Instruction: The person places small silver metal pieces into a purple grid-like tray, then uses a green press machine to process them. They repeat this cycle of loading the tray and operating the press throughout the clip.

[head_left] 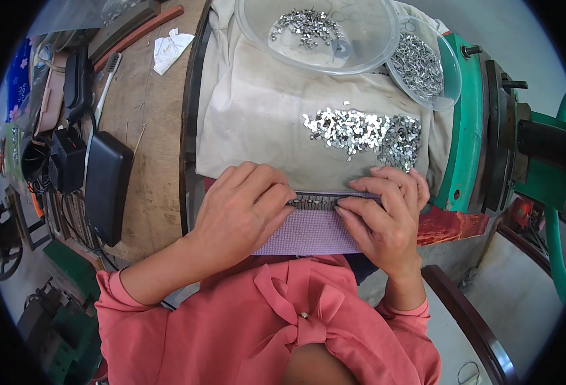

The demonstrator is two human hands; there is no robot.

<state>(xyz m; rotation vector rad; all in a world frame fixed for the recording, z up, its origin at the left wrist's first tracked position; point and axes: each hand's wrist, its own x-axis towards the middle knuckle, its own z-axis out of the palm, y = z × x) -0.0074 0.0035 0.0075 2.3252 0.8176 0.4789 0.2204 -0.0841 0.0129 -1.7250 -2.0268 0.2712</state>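
A narrow dark metal strip [315,202], lined with a row of small upright metal pieces, lies along the near edge of the cloth. My left hand [244,202] has its fingers curled together at the strip's left part, fingertips touching it. At the right part, thumb and forefinger of my right hand [388,215] pinch close to the row, while the other fingers bend over the strip. Whatever is between the fingertips of either hand is too small or hidden to make out. Beyond the hands, many flat shiny metal bits [353,131] are spread in a loose pile.
A beige cloth [251,122] covers the work surface. Two clear plastic tubs, one large [251,38] and one smaller [451,80], hold small metal parts. Green machinery [465,135] borders the right. A wooden board [158,141] with a black case [108,186] and a toothbrush [106,83] lies left.
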